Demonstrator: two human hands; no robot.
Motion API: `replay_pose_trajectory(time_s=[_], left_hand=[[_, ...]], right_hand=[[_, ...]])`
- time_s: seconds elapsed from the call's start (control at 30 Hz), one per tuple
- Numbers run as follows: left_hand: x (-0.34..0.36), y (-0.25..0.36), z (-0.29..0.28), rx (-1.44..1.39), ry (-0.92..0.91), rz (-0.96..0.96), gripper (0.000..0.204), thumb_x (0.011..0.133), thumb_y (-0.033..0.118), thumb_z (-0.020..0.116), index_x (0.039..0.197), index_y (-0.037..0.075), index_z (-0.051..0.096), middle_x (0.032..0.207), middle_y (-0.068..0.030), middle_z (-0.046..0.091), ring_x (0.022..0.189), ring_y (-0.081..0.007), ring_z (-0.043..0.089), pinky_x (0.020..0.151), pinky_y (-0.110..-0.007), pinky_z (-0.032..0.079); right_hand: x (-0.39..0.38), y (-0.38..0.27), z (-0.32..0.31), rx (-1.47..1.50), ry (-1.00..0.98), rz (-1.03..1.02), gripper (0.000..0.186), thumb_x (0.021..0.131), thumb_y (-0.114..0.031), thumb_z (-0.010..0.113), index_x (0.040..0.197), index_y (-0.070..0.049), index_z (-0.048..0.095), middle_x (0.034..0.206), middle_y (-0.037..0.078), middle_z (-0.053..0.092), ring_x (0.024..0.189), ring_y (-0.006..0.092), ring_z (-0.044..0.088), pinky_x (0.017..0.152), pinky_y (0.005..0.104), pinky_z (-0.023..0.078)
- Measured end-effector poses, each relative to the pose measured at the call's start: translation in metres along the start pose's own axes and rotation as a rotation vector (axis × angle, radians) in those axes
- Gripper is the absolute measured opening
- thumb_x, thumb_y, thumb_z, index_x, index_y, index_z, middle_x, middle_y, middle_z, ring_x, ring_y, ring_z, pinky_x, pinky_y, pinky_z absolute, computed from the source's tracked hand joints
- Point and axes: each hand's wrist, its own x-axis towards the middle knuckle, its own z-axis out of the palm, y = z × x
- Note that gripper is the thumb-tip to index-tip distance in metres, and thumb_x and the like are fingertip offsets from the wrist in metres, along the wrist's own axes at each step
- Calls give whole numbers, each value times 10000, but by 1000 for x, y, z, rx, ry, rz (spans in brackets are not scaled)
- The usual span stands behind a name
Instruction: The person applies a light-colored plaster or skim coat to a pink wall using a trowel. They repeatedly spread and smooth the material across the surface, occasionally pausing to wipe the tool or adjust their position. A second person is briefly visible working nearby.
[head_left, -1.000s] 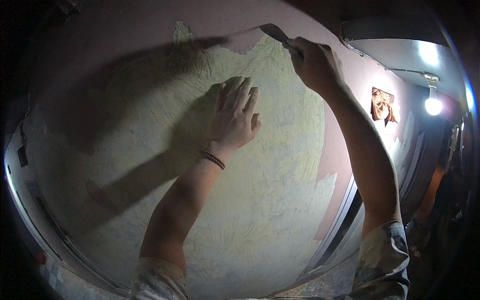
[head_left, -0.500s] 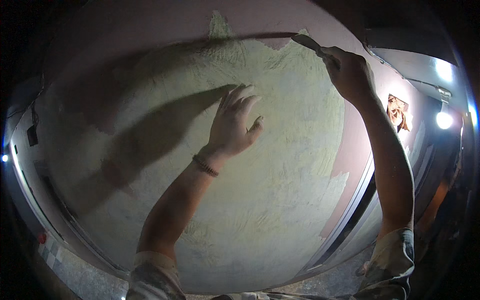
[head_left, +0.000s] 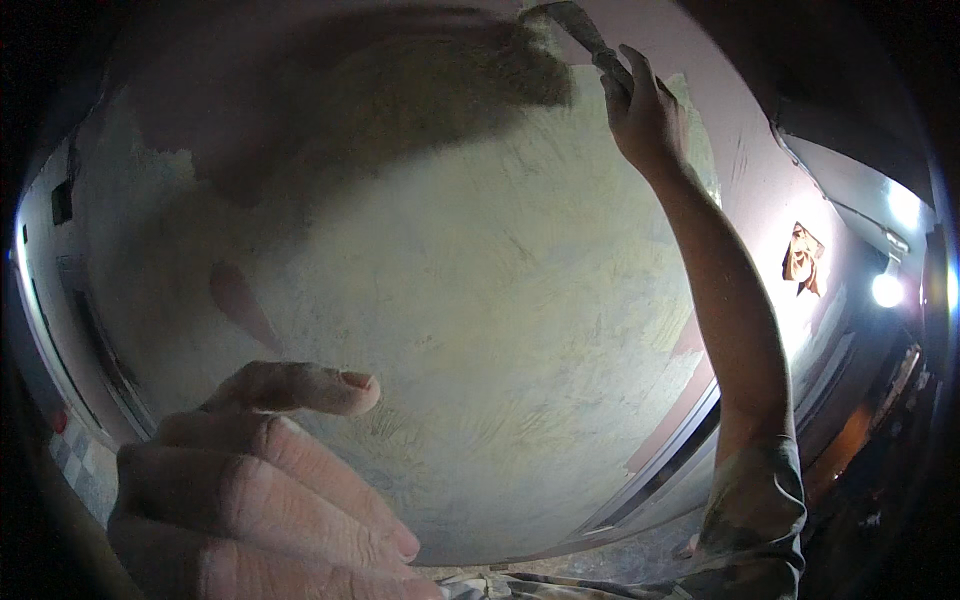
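Left hand lowered, thumb apart; right hand clamped on scraper; patchily coated wall; lit bulb.

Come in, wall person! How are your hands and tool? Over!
Right grip: holding scraper high by patchy wall. Left grip: half-curled, close to camera, hiding wall's lower left. Dark shadow across upper wall.

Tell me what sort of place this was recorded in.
Probably a room under renovation: pink paint borders a large, rough pale wall patch, the right hand holds a putty knife, and a bare lit bulb glows at the right.
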Motion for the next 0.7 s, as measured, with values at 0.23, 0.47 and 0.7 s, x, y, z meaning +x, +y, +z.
replay_pose_trajectory(time_s=[0.23,0.47,0.7], left_hand=[[-31,-17,4,331,277,-155,447,836,321,551,1132,29,714,981,-93,654,957,-268,659,1097,-570,454],[-38,-88,-5,591,501,-121,425,901,338,661,1174,14,696,1058,-117,678,972,-299,688,1006,-544,518],[-31,-197,-16,645,677,-20,445,966,356,771,1215,-1,678,1134,-141,702,987,-331,716,914,-518,581]], right_hand=[[-17,-8,42,9,212,66,511,1085,-346,590,1562,-195,483,1278,196,726,1026,408,771,798,525,638],[-22,5,47,-10,180,81,525,1091,-401,576,1567,-203,479,1296,189,718,1024,415,766,810,532,633],[-22,-27,58,260,217,35,542,1076,-414,547,1563,-190,460,1389,174,609,1143,391,638,907,548,518]])
